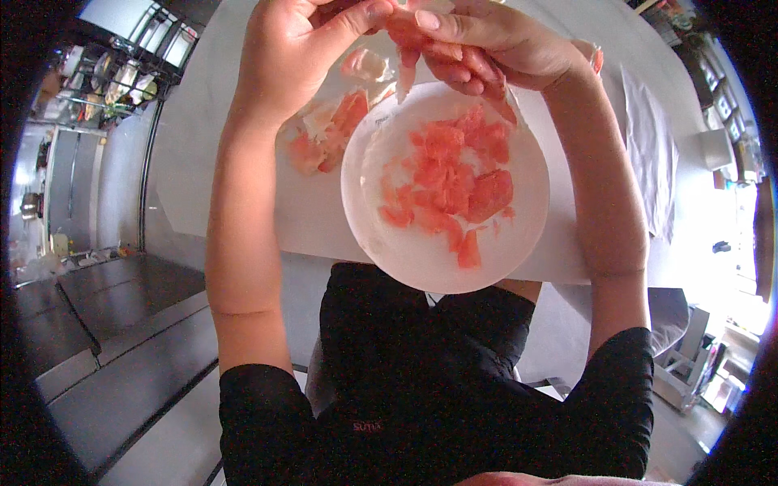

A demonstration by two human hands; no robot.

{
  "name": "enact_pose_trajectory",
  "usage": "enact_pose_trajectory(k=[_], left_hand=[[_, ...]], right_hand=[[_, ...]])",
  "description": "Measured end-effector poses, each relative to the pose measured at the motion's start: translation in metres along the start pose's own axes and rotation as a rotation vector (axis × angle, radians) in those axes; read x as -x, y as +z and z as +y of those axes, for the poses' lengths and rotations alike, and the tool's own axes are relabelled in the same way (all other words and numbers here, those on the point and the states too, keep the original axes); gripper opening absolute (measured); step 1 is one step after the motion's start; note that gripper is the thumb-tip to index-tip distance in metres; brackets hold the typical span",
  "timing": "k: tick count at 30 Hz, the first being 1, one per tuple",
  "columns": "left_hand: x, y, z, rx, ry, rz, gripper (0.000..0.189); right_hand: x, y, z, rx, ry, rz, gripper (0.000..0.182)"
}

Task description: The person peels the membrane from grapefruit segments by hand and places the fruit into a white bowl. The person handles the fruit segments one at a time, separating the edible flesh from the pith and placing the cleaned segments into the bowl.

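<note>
Up at the top edge of the view, my left hand (pixel 328 27) and my right hand (pixel 507 42) meet over a piece of red citrus flesh (pixel 408 36), probably pomelo. Both thumbs and fingertips pinch it, and pale membrane hangs down from it. More red flesh with membrane (pixel 501 106) hangs beneath my right fingers. Below the hands is a round white plate (pixel 389 258) at the table's near edge, with peeled red pulp pieces (pixel 447 176) heaped on it. Left of the plate lie membrane scraps with bits of pulp (pixel 328 130). My left fingertips are partly cut off by the frame.
A piece of pale rind or membrane (pixel 368 65) lies beyond the plate. On the right of the white table (pixel 188 152) is a creased white sheet (pixel 647 152), with a white container (pixel 716 149) past it. A loaded rack (pixel 115 73) stands far left.
</note>
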State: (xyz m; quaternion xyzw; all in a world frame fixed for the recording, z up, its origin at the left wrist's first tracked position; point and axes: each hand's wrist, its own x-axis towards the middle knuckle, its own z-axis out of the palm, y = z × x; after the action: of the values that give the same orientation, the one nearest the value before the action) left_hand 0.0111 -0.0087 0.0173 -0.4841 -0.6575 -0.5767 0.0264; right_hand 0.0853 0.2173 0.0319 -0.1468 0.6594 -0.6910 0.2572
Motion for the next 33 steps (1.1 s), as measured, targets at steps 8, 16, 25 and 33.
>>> enact_pose_trajectory(k=[8,16,25,33], left_hand=[[0.005,0.003,-0.002,0.33,-0.18,0.001,0.013],[0.003,0.009,-0.001,0.41,-0.242,0.058,0.014],[0.008,0.002,-0.006,0.584,-0.4,-0.024,0.021],[0.007,0.025,0.021,0.488,-0.398,-0.169,0.028]], right_hand=[[0.006,0.005,-0.022,0.175,0.065,0.038,0.031],[0.003,0.009,-0.016,0.249,-0.009,0.148,0.034],[0.026,0.014,-0.038,0.084,0.123,0.167,0.04],[0.048,0.019,-0.027,0.77,0.126,0.347,0.038]])
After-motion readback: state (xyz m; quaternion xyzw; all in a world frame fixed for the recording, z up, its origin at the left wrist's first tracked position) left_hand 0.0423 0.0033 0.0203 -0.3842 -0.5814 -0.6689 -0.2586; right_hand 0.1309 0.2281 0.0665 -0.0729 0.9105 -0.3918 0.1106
